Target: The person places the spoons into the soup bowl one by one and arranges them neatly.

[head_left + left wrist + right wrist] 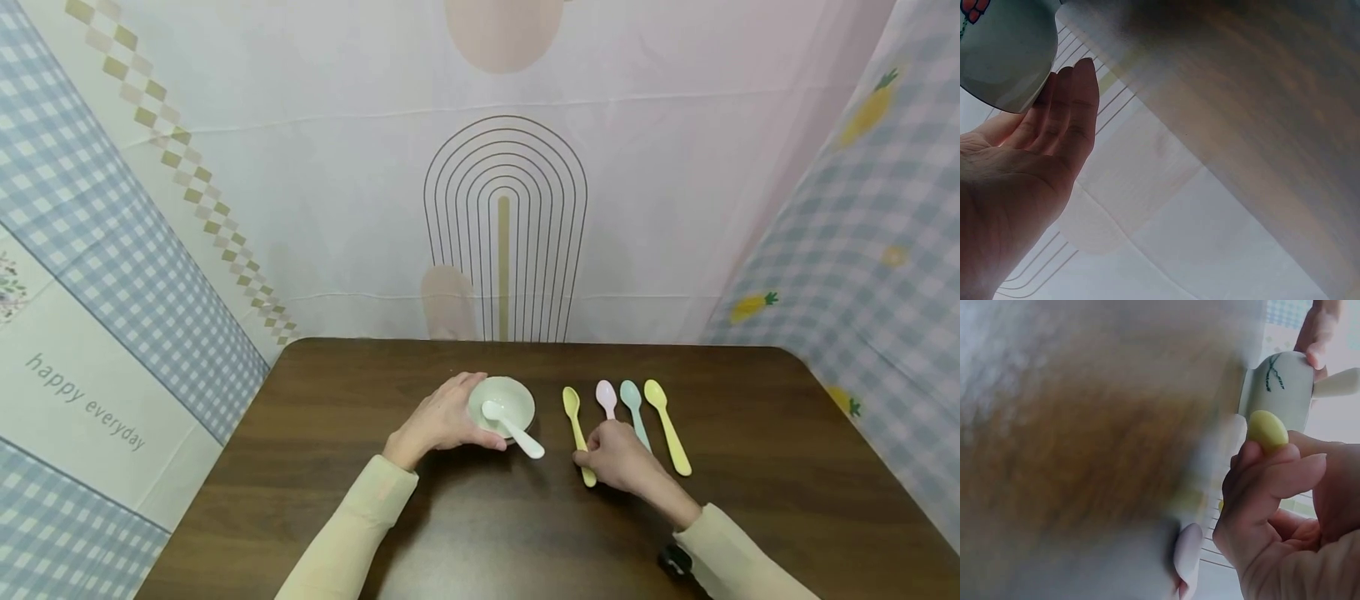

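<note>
A small pale bowl (pixel 480 398) stands on the table with a white spoon (pixel 525 441) leaning in it, its handle over the rim. My left hand (pixel 447 415) holds the bowl's left side, thumb in front and fingers behind. The left wrist view shows those fingers (pixel 1079 106) against the bowl's wall (pixel 1013 56), which bears a red painted motif. Right of the bowl, my right hand (pixel 618 454) pinches the handle of a yellow spoon (pixel 573 412). In the right wrist view, that spoon's yellow end (pixel 1267 430) sticks out past the fingers.
Beside the right hand lie a pink spoon (pixel 606 393), partly covered by it, a light blue spoon (pixel 632 398) and a second yellow spoon (pixel 669 429). The brown wooden table (pixel 525 533) meets a patterned cloth (pixel 360 208) at its back edge.
</note>
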Motion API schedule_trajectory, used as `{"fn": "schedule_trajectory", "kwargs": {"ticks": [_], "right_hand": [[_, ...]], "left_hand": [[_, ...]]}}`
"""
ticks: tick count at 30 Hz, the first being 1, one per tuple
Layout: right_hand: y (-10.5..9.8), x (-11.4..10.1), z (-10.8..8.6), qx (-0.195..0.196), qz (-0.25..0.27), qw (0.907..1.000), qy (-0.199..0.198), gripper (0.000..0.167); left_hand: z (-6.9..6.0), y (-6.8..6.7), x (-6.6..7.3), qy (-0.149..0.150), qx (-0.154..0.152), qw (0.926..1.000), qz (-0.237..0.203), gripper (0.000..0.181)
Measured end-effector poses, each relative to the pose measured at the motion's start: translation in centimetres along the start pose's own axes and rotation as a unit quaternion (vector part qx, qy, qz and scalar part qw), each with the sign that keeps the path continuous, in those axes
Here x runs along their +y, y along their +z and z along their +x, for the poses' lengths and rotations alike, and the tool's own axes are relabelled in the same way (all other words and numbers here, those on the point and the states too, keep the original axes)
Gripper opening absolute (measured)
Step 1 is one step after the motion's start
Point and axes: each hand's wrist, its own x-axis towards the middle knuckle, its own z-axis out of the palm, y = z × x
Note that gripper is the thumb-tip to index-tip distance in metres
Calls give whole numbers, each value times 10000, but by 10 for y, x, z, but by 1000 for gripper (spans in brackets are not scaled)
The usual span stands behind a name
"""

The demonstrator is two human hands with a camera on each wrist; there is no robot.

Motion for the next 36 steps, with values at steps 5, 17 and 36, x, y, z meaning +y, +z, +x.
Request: {"fn": "schedule_trajectory", "kwargs": {"ticks": [5,17,36], "right_hand": [[-8,-13,-10,-86,201,9994,258,49],[-19,-21,-17,-106,732,9970,219,45],[-28,-33,-25,-493,1579,9862,-98,37]], "left_hand": [[1,0,0,1,-3,10000,-13,117],[0,0,0,-18,3,10000,38,117],[0,0,-2,39,30,10000,-1,117]]}}
